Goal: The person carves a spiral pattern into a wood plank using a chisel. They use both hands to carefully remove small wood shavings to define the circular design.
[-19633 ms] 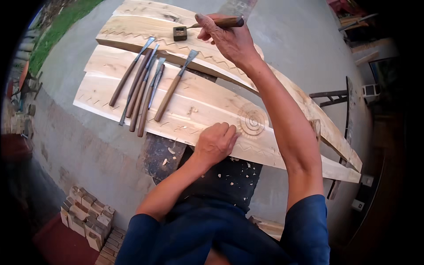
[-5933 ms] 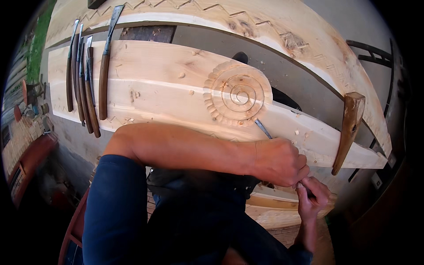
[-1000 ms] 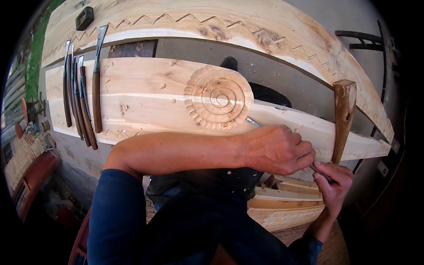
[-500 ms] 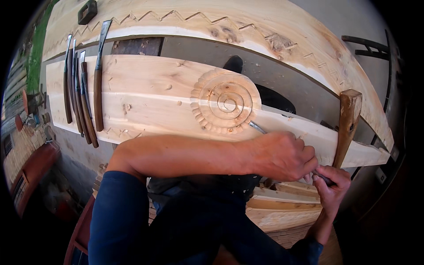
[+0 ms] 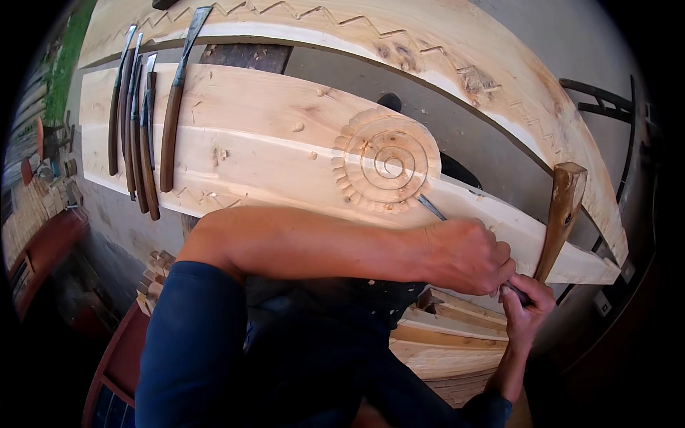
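Note:
A pale wooden plank [image 5: 278, 171] lies across in front of me, bearing a round carved rosette [image 5: 389, 135] with a spiral inside and a scalloped rim. A gouge [image 5: 432, 207] slants from the rosette's lower right rim, its metal tip touching or very close to the wood. My left hand [image 5: 467, 253] is closed around the gouge, the forearm passing over the plank's near edge. Farther along, my right hand [image 5: 529, 303] grips the end of the handle, thumb laid against it. The middle of the gouge is hidden under my left fingers.
Several chisels and gouges [image 5: 171, 135] with wooden handles lie at the plank's left end. A wooden mallet [image 5: 560, 214] rests at its right end. Beyond lies a second plank [image 5: 342, 28] with zigzag carving. More carved wood [image 5: 442, 349] sits below my hands.
The view has shifted, so the planks and tools sit differently in the picture. Both hands keep their hold on the gouge, its tip still at the rosette's lower right rim.

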### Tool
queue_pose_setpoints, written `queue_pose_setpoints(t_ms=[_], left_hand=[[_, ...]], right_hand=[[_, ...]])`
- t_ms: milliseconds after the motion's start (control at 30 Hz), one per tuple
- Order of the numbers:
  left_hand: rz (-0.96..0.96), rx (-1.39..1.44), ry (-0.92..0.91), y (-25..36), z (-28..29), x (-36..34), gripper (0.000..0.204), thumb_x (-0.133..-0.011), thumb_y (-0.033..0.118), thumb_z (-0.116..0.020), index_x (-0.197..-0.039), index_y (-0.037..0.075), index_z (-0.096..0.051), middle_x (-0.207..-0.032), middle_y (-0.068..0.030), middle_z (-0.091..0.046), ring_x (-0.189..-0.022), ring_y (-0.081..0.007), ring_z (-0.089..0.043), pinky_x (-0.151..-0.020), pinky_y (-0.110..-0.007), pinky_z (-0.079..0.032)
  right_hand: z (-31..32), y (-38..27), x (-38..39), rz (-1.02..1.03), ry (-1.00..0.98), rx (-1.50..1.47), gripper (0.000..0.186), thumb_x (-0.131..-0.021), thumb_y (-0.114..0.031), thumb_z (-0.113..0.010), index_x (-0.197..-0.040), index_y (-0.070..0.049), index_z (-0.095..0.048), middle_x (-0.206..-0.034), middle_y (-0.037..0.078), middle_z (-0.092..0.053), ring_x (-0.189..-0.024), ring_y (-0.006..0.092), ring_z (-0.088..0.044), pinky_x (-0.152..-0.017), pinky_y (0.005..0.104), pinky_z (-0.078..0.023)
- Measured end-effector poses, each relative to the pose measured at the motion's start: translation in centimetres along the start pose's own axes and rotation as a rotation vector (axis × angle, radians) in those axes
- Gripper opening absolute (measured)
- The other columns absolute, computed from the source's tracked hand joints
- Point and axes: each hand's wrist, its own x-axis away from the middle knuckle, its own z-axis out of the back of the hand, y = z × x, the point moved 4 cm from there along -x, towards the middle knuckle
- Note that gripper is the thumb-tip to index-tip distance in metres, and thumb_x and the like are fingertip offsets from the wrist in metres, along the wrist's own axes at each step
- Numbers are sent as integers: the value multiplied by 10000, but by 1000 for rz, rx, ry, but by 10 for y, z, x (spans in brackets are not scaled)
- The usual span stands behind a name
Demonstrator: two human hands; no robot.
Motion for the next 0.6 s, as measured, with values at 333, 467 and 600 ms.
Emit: queue_pose_setpoints(t_ms=[333,467,600], left_hand=[[-7,-51,6,2,-5,4,211,-847,245,-740,-780,101,-603,-671,-14,-541,-547,-182,-641,-471,-353,-504],[5,-96,-36,1,-8,9,228,-845,265,-747,-779,106,-597,-688,-14,-540,-539,-177,-604,-457,-351,-480],[-27,-126,-32,2,1,5,245,-858,293,-754,-800,107,-605,-710,-15,-543,-560,-172,-604,-457,-351,-472]], right_hand=[[-9,2,3,2,-11,-67,297,-851,134,-799,-1130,36,-830,-896,132,-825,-712,109,-714,-660,250,-565],[-9,3,3,-22,25,-64,288,-855,128,-809,-1129,38,-829,-891,136,-825,-708,112,-718,-661,251,-570],[-20,-9,-3,93,12,-49,296,-853,111,-837,-1137,29,-835,-862,116,-812,-693,110,-704,-645,249,-556]])
